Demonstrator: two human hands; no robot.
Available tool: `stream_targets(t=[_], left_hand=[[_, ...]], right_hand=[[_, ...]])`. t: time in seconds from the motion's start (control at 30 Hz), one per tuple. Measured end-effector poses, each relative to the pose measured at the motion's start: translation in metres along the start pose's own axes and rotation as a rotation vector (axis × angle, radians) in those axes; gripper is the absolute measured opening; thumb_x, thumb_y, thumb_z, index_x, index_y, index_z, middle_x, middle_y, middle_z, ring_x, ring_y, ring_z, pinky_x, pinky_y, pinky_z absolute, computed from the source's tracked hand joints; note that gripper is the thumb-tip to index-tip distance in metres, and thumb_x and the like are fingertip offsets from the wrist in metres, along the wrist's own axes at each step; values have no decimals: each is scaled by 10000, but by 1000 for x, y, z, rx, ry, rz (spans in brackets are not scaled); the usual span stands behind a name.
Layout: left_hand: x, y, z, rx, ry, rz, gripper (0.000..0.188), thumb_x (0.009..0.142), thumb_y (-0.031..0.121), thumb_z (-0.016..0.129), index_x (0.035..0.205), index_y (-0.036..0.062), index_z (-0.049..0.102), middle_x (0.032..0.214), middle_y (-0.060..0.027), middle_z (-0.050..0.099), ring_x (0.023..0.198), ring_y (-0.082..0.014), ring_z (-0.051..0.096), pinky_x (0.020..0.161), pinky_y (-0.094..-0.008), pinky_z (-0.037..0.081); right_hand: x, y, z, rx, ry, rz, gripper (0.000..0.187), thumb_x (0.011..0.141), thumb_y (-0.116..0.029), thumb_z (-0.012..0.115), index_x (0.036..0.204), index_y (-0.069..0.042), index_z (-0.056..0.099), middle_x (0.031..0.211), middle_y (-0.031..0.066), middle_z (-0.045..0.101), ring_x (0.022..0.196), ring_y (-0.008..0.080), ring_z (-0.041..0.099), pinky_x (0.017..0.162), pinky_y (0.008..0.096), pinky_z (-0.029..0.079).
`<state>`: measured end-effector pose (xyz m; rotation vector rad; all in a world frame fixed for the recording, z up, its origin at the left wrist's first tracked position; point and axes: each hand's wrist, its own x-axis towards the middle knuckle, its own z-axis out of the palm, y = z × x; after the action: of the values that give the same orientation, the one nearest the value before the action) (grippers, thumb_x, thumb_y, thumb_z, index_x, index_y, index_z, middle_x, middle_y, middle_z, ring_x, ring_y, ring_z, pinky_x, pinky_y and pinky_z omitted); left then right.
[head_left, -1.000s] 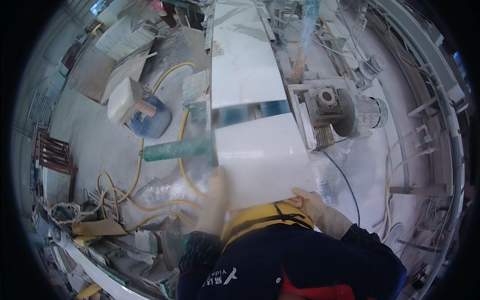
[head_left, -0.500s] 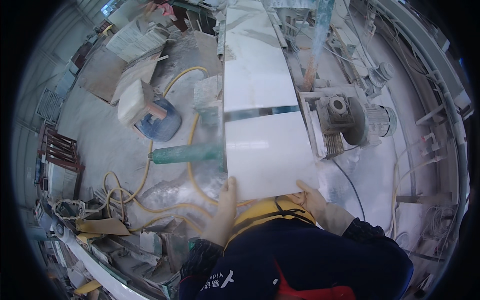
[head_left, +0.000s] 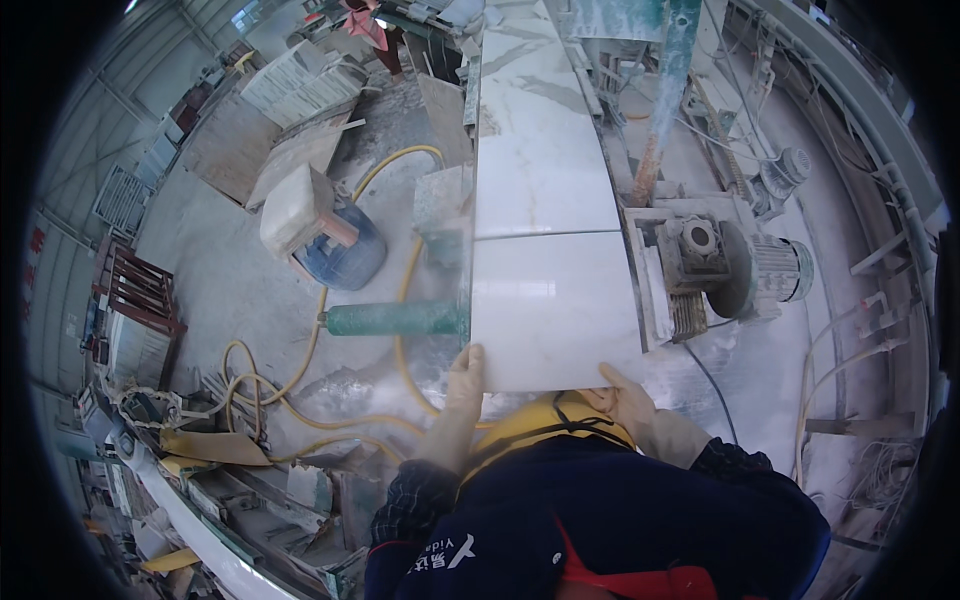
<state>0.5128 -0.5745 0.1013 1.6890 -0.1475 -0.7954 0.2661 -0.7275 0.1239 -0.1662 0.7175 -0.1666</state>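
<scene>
A glossy white stone tile [head_left: 550, 315] lies flat on a narrow conveyor right in front of me. My left hand [head_left: 465, 376] grips its near left corner, the thumb on top and the other fingers hidden beneath. At the near right corner my right hand [head_left: 628, 403] holds the same tile, its thumb by the edge and its fingers curled below. Beyond it lies a second white tile [head_left: 548, 175] with grey and tan veins. Only a thin dark seam shows between the two.
To the right of the conveyor stands a dusty motor with a gearbox [head_left: 700, 245]. A green roller-like cylinder [head_left: 395, 319] juts out on the left. On the floor are a blue drum [head_left: 345, 255], a looping yellow hose [head_left: 290, 395] and a scrap pile [head_left: 300, 490]. A person [head_left: 368, 28] stands far off.
The near tile has moved away from me and straightened. The wide gap to the far tile has narrowed to a thin seam. Both hands keep their hold. The view has shifted slightly.
</scene>
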Motion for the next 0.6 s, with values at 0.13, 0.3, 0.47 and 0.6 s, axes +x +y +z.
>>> stream_targets(t=[0.13, 0.3, 0.47, 0.6], left_hand=[[6, 2, 1, 25, 2, 1, 491, 1043, 336, 556, 1369, -31, 565, 1236, -126, 667, 1096, -180, 612, 958, -324, 488], [14, 7, 3, 58, 8, 1, 475, 1045, 337, 551, 1367, -12, 575, 1210, -101, 675, 1074, -158, 610, 943, -317, 493], [16, 2, 7, 59, 14, -23, 458, 1045, 347, 546, 1351, 10, 594, 1167, -80, 684, 1041, -151, 614, 913, -317, 502], [26, -14, 14, 3, 50, -91, 498, 1032, 389, 553, 1351, 7, 588, 1176, -95, 683, 1038, -165, 617, 910, -328, 503]], right_hand=[[12, -2, -9, 52, 2, -15, 508, 1054, -291, 513, 1446, 12, 402, 1415, 221, 531, 1333, 318, 508, 1140, 442, 419], [29, -5, -17, -18, 2, -68, 524, 1051, -304, 526, 1411, 62, 422, 1363, 256, 545, 1243, 345, 577, 1076, 426, 489], [28, -13, -15, -8, 16, 46, 552, 1064, -337, 488, 1437, 62, 409, 1387, 270, 535, 1245, 343, 576, 1085, 423, 480], [27, -25, -30, -157, 67, 157, 586, 1063, -408, 439, 1446, 35, 414, 1464, 226, 489, 1307, 325, 534, 1124, 429, 445]])
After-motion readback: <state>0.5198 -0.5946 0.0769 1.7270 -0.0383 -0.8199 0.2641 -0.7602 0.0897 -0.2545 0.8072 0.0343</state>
